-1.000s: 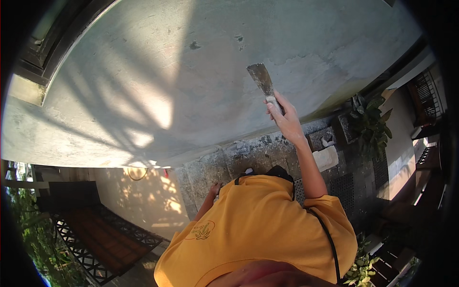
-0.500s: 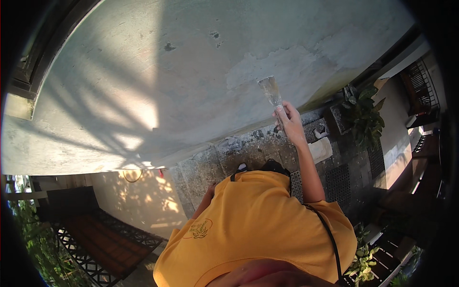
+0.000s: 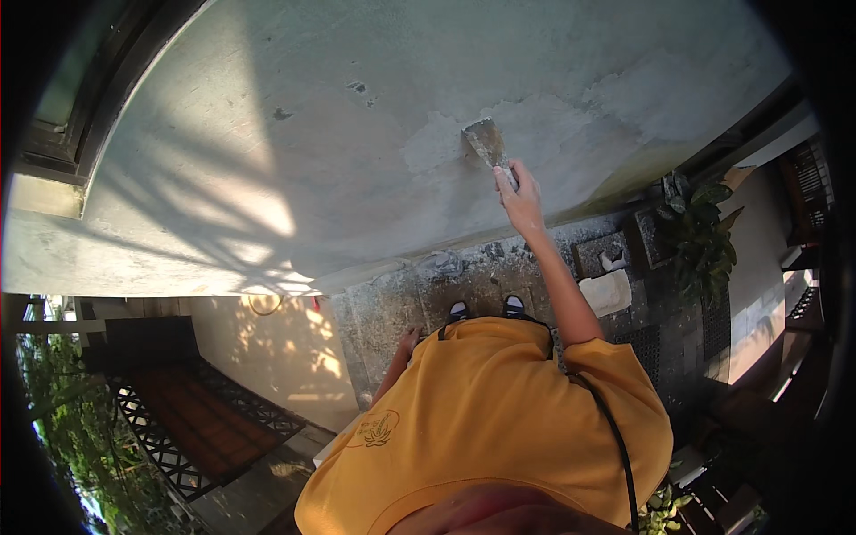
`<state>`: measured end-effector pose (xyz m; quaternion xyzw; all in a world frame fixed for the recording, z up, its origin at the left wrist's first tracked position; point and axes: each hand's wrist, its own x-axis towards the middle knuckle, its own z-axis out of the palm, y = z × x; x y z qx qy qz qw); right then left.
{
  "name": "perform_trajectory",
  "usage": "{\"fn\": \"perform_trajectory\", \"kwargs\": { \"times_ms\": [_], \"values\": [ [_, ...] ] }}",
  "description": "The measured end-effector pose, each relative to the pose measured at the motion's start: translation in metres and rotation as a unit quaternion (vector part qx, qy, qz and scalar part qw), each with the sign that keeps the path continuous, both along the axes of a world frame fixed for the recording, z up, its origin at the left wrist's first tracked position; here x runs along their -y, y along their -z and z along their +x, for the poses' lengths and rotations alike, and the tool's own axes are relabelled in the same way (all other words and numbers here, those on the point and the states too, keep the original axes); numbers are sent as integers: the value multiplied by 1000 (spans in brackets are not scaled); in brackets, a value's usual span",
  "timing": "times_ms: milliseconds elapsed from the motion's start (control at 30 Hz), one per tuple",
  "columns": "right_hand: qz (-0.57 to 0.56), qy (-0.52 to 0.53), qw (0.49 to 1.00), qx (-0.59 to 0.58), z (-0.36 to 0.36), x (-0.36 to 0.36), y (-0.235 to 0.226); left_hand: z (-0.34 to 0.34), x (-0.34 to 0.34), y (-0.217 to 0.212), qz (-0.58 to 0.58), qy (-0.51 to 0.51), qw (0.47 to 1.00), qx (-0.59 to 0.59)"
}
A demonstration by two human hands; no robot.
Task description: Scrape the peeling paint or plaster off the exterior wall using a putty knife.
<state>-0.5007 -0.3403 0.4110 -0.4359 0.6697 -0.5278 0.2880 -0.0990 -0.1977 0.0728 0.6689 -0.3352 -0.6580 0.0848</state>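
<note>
My right hand (image 3: 522, 198) is closed round the handle of a putty knife (image 3: 486, 143), and its wide blade is smeared with pale residue. The blade's edge is at the grey-green wall (image 3: 357, 187), at the left part of a paler, rough-edged patch (image 3: 557, 120). Whether the blade presses on the wall or hovers just off it, I cannot tell. Down at my side hangs my left hand (image 3: 410, 341), low over the paving; its fingers are too small to make out. Two dark chips (image 3: 358, 87) mark the wall left of the blade.
Stained paving (image 3: 392, 308) runs along the wall's foot, with white debris on it. To the right lie a whitish block (image 3: 606, 292) and a leafy potted plant (image 3: 704, 232). A brown bench (image 3: 214, 410) stands at lower left; a dark window frame (image 3: 107, 98) is upper left.
My right hand has moved up and left with the putty knife, bringing the blade to the wall patch. My view has shifted; both feet now show below, and more of my left hand is visible.
</note>
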Motion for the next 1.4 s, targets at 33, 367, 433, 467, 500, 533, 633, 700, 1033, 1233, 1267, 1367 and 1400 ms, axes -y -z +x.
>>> {"fn": "perform_trajectory", "kwargs": {
  "times_ms": [33,367,433,467,500,533,633,700,1033,1233,1267,1367,1400],
  "values": [
    [0,-2,1000,3,-6,1,-1,-3,-3,8,-20,3,1000,-11],
    [66,-46,989,-122,-67,-7,-12,-3,-24,72,-148,194,965,96],
    [80,-47,983,-158,-65,-8,-23,-13,-24,68,-8,48,998,40],
    [67,-41,975,-207,-63,-7,-26,-20,-26,67,-9,45,998,40],
    [54,-30,965,-256,-62,-6,-29,-33,-22,58,25,8,999,46],
    [53,-32,965,-256,-58,-5,-34,-43,-18,46,58,-33,996,55],
    [44,-64,965,-249,-53,-3,-42,-70,-5,9,-66,128,987,65],
    [32,-69,965,-253,-49,2,-39,-86,0,7,-26,44,998,27],
    [109,-48,956,-267,-134,-30,5,-103,-50,5,-11,-60,997,46],
    [175,19,961,-212,-179,-57,12,-57,-110,66,-40,14,999,25],
    [170,9,961,-216,-181,-60,14,-57,-110,73,-46,27,998,19],
    [173,1,964,-203,-192,-73,14,-72,-90,77,-65,79,995,5],
    [178,-11,966,-188,-196,-76,12,-76,-83,76,-66,88,994,7]
  ]
}}
